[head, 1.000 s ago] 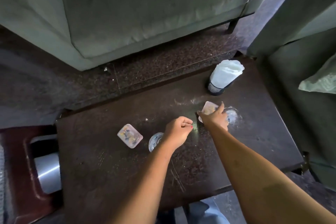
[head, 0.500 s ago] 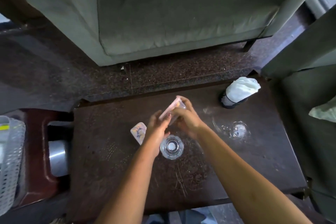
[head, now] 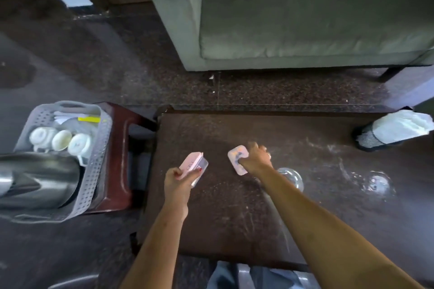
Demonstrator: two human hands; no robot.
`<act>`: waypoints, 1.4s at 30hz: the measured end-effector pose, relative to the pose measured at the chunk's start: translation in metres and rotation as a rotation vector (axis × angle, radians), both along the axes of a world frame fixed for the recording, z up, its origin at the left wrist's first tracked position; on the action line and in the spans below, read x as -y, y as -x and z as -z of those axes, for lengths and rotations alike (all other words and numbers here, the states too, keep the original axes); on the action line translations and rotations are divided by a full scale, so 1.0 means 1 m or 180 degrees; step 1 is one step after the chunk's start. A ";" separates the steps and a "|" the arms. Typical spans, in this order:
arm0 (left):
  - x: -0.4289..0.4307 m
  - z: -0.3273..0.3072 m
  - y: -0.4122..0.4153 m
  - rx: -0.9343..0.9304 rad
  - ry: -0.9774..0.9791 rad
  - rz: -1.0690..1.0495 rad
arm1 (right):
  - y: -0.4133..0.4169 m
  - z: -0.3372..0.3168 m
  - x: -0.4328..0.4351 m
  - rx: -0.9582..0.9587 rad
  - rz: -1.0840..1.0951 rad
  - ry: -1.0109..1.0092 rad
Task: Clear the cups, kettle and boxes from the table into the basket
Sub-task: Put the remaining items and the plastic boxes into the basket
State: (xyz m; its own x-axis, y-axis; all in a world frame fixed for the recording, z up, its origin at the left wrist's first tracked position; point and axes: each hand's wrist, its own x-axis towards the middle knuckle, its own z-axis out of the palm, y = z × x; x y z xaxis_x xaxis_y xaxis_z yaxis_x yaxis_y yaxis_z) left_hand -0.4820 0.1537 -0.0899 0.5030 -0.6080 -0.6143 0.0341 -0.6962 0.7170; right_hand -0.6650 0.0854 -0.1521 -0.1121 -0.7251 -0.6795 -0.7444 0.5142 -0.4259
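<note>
The left hand [head: 178,178] has its grip clamped on a pink box [head: 193,165], raised off the counter [head: 223,218]. The right hand [head: 257,158] clamps a second box [head: 237,156] lying flat there. I'd lift that one level, then carry both across to the basket [head: 94,171], setting them clear of the kettle [head: 40,178].

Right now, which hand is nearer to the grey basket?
Left. The left hand, holding a pink box, is over the table's left part, on the basket's side; the right hand grips a second box farther right.
</note>
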 end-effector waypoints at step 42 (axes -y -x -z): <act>-0.071 -0.181 -0.120 0.0702 0.0838 0.1447 | -0.100 -0.250 -0.115 0.3173 0.1184 0.1004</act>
State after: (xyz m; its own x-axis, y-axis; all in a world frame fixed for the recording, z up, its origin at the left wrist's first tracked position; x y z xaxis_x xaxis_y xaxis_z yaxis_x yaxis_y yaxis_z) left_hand -0.3624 0.2251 0.0908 0.2541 -0.9117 -0.3228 -0.3973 -0.4027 0.8246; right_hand -0.5650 0.2005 0.0974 0.1354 -0.9161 -0.3774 0.1829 0.3975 -0.8992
